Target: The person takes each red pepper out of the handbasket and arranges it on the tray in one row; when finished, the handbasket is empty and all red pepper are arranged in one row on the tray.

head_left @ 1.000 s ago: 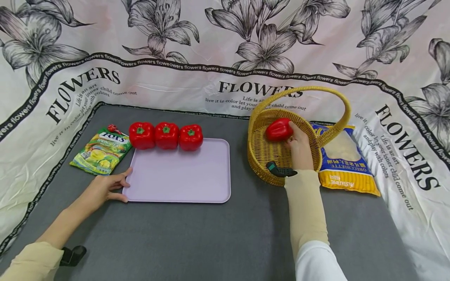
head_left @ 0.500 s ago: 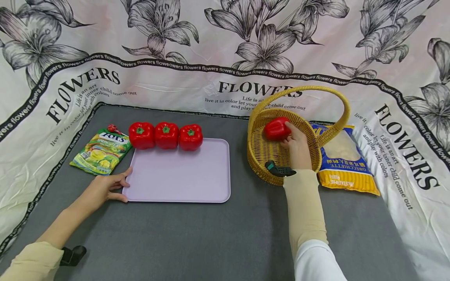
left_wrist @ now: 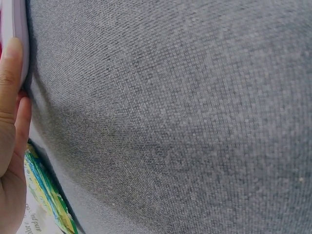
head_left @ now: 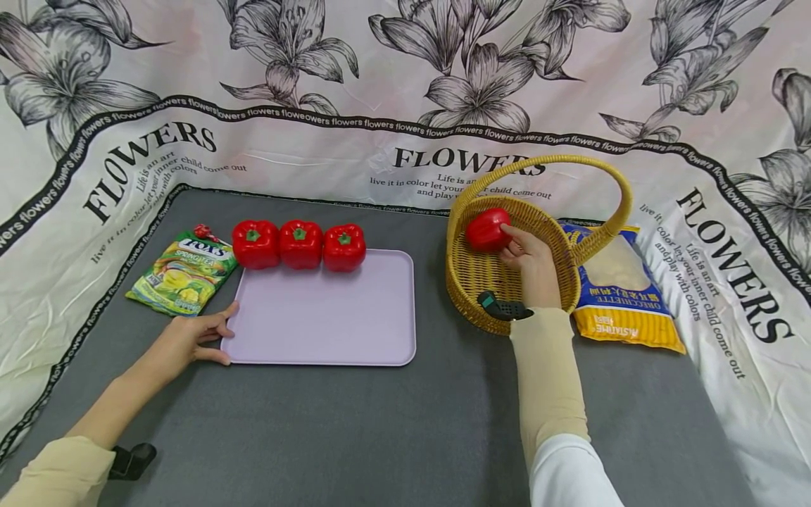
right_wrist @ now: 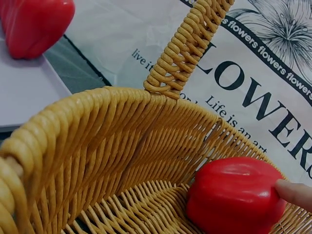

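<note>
Three red bell peppers (head_left: 300, 244) stand in a row along the back edge of a lilac tray (head_left: 323, 317). My left hand (head_left: 190, 338) rests at the tray's left edge, thumb and fingers spread; in the left wrist view a straight finger (left_wrist: 10, 63) lies against the rim. Inside a yellow wicker basket (head_left: 465, 296) to the right lies another red bell pepper (head_left: 488, 229), on its side by the back left wall. My right hand (head_left: 532, 260) reaches into the basket and touches that pepper's right side with an extended fingertip (right_wrist: 292, 192). The thumb is hidden.
Left of the tray lies a green candy bag (head_left: 186, 274). A blue and yellow pasta bag (head_left: 624, 292) lies right against the basket. The basket's tall handle (head_left: 617, 204) arches above the right hand. Grey cloth (head_left: 355, 429) covers the table, with a flower-printed sheet (head_left: 304, 162) behind.
The pepper in the basket has shifted left and turned, with my right fingers following it. My left hand, the tray and the three peppers have stayed put.
</note>
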`<state>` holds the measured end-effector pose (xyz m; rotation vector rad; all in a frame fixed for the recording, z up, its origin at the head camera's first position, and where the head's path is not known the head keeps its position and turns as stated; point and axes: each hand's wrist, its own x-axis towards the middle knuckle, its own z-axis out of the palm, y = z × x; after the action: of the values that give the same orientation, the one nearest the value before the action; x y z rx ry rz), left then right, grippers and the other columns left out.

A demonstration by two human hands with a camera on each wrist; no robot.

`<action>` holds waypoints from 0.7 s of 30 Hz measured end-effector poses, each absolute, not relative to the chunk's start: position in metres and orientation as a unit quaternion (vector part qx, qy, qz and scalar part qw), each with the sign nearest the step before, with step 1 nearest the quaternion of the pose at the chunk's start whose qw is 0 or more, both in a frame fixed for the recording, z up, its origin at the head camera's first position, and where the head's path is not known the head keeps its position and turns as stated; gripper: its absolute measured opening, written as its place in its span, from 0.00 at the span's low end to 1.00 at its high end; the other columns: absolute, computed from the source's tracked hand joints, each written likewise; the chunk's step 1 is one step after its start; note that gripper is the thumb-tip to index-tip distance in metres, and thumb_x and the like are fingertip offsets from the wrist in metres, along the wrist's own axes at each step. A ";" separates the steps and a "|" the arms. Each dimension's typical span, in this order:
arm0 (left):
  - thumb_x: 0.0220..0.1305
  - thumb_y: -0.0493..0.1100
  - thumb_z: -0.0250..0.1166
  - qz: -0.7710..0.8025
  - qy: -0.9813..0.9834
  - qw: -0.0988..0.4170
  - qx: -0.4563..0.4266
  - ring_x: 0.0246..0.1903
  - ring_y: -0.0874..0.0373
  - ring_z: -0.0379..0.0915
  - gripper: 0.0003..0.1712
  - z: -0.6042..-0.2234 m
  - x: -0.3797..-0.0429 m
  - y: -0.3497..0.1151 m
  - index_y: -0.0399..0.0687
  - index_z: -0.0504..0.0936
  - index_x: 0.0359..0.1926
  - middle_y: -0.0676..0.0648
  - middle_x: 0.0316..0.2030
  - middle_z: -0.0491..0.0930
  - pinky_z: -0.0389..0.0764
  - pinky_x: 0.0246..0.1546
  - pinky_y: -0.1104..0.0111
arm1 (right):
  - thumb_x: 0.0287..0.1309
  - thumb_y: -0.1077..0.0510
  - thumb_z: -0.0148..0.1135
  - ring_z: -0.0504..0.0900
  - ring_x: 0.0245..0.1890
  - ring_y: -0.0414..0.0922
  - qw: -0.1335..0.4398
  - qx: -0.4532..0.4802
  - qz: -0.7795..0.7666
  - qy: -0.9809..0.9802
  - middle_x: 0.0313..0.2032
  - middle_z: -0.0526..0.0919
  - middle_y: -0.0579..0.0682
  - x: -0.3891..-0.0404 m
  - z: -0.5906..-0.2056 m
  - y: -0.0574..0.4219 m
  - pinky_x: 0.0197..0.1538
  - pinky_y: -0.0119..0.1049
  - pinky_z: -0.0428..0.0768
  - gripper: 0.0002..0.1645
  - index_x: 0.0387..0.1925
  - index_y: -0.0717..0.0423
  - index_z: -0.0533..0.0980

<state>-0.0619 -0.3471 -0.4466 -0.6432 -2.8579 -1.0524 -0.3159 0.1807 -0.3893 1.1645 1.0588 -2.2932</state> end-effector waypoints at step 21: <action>0.33 0.34 0.79 -0.351 -0.914 0.010 -0.205 0.45 0.37 0.76 0.18 -0.447 -0.061 -0.347 0.47 0.80 0.29 0.26 0.57 0.69 0.75 0.38 0.86 | 0.57 0.67 0.64 0.73 0.43 0.36 0.252 0.292 -0.765 0.516 0.39 0.77 0.44 -0.308 -0.373 0.171 0.60 0.26 0.70 0.32 0.61 0.47 0.66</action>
<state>-0.0606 -0.3474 -0.4465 -0.6396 -2.8524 -1.0968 -0.3081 0.1707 -0.3731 0.7954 1.4039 -2.0796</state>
